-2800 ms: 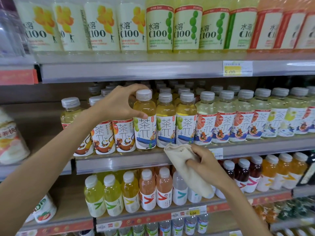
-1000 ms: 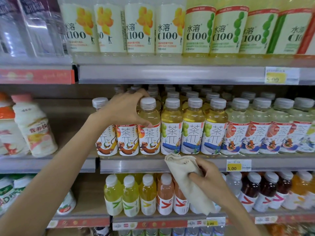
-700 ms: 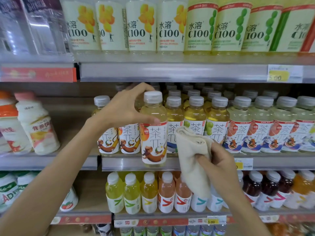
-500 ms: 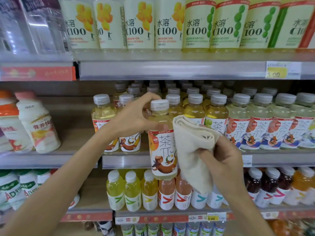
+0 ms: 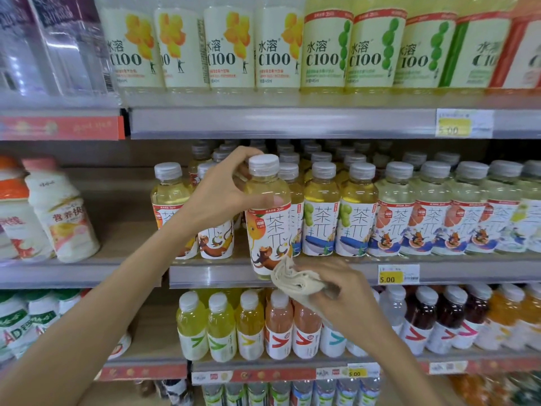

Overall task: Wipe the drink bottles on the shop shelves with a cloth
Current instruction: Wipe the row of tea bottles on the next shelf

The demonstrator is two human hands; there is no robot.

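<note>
Left hand (image 5: 218, 197) grips the tea bottle (image 5: 268, 218) by its shoulder, clear of the shelf (image 5: 210, 272) — presumably exposing its base to the cloth (image 5: 292, 278) bunched in the right hand (image 5: 345, 297).

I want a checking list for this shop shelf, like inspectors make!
Surface: grey metal middle shelf, bottle rows standing on it.
Job's things: yellow tea bottle with grey cap and white label, held out before the shelf; crumpled beige cloth at its lower end.
Clutter: yellow price tag on the shelf rail.
Grippers: left hand grips the bottle's shoulder; right hand holds the cloth.
Cables: nothing seen.
Surroundings: pale C100 bottles above; small coloured drink bottles below.
</note>
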